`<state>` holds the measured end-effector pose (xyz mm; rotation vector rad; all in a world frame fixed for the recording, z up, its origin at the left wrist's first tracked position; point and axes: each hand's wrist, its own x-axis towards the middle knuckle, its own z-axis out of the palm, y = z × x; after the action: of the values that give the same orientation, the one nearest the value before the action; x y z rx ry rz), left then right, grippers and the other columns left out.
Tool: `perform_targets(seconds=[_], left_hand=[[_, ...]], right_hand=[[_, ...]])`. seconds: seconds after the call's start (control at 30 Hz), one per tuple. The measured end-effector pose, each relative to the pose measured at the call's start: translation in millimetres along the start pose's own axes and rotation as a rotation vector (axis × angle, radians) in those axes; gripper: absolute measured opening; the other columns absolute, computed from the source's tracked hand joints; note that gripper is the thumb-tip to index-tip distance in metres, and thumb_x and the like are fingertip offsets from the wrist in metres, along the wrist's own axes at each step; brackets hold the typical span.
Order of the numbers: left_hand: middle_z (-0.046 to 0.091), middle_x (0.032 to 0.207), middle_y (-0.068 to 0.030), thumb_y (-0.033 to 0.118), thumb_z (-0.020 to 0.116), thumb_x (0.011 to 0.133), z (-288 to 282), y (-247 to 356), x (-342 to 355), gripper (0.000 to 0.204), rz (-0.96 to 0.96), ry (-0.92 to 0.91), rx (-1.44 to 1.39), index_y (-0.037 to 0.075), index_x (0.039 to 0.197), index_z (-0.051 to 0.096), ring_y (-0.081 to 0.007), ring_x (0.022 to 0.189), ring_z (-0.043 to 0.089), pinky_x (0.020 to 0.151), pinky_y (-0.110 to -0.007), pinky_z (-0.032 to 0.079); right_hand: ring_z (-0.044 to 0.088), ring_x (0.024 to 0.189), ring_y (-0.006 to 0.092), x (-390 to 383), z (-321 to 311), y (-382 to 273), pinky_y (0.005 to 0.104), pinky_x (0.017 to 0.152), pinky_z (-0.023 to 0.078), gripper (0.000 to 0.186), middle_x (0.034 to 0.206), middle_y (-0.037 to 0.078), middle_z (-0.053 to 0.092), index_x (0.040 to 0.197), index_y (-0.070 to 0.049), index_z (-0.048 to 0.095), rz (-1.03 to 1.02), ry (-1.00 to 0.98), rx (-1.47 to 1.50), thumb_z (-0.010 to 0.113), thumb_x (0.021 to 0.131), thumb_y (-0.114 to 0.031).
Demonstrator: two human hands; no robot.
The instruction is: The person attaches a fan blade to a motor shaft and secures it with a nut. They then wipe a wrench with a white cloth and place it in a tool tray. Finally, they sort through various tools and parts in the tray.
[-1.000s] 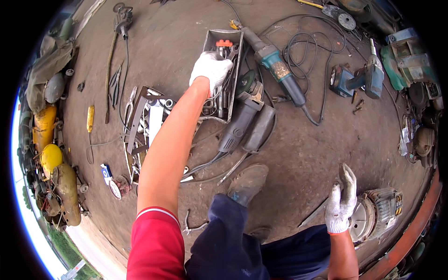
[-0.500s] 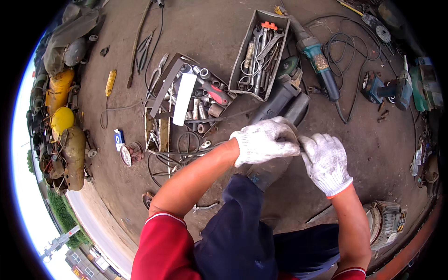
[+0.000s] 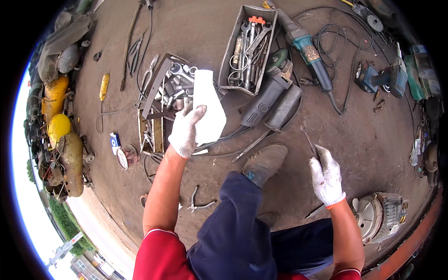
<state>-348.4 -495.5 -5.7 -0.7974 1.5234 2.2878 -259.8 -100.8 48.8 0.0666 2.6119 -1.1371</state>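
Observation:
My left hand [image 3: 185, 130], in a white knit glove, grips a blank white sheet [image 3: 210, 114] between thumb and fingers. The sheet stands over the near edge of a case of sockets [image 3: 172, 88], hiding part of them. My gloved right hand [image 3: 326, 179] is closed around a slim, dark metal tool [image 3: 308, 139], its thin end pointing up and away; its exact kind is unclear. Beyond my shoe lies a grey angle grinder [image 3: 266, 100]. A metal tray [image 3: 224, 74] holds several wrenches and other hand tools.
A teal-and-black power tool [image 3: 310, 51] and its coiled cable lie at the far right. Pliers [image 3: 200, 200] rest beside my left leg, and a finned motor [image 3: 380, 217] stands near my right forearm. At left are a small tin [image 3: 127, 156] and yellow tanks [image 3: 58, 123].
My hands, together before, have parted. The left moved left and took hold of the white sheet from the socket case. The right moved slightly down, and the slim tool now shows in it.

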Motion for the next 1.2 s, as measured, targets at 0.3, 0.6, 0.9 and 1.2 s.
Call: perform_targets(seconds=[0.3,0.6,0.9,1.2], left_hand=[[0.071,0.133,-0.0180,0.027,0.070,0.097,131.7,-45.1,-45.0,0.067,-0.362,-0.644,-0.198,-0.008,0.151,0.050,-0.0257,0.116,0.073,0.101,-0.039,0.060],[0.058,0.150,-0.0179,0.052,0.098,0.073,159.8,-84.4,-26.9,0.125,-0.370,-0.728,-0.052,-0.006,0.163,0.033,-0.0275,0.135,0.062,0.112,-0.042,0.053],[0.071,0.129,-0.0173,0.016,0.090,0.086,160.4,-85.5,-16.4,0.080,-0.316,-0.611,0.090,-0.009,0.151,0.050,-0.0247,0.115,0.071,0.100,-0.039,0.060],[0.068,0.132,-0.0191,0.020,0.086,0.088,165.7,-90.9,-16.0,0.082,-0.403,-0.708,0.164,-0.010,0.152,0.047,-0.0258,0.120,0.070,0.103,-0.042,0.059]], right_hand=[[0.053,0.070,0.0049,24.7,0.0,-39.8,0.0231,0.063,0.044,0.042,0.086,-0.001,0.061,0.126,0.001,0.063,0.377,0.085,1.209,0.071,0.105,-0.035],[0.059,0.068,0.0041,-0.3,-14.7,-47.4,0.0214,0.056,0.044,0.035,0.089,0.003,0.069,0.122,0.003,0.065,0.465,0.094,1.069,0.076,0.101,-0.022],[0.058,0.069,0.0053,-12.1,-24.4,47.0,0.0238,0.057,0.046,0.030,0.090,0.002,0.069,0.120,0.003,0.067,0.532,0.313,0.817,0.073,0.102,-0.020],[0.044,0.153,0.0457,12.8,0.3,28.9,0.0519,0.125,0.041,0.133,0.166,0.030,0.040,0.168,0.000,0.025,-0.043,0.219,0.105,0.101,0.066,-0.042]])
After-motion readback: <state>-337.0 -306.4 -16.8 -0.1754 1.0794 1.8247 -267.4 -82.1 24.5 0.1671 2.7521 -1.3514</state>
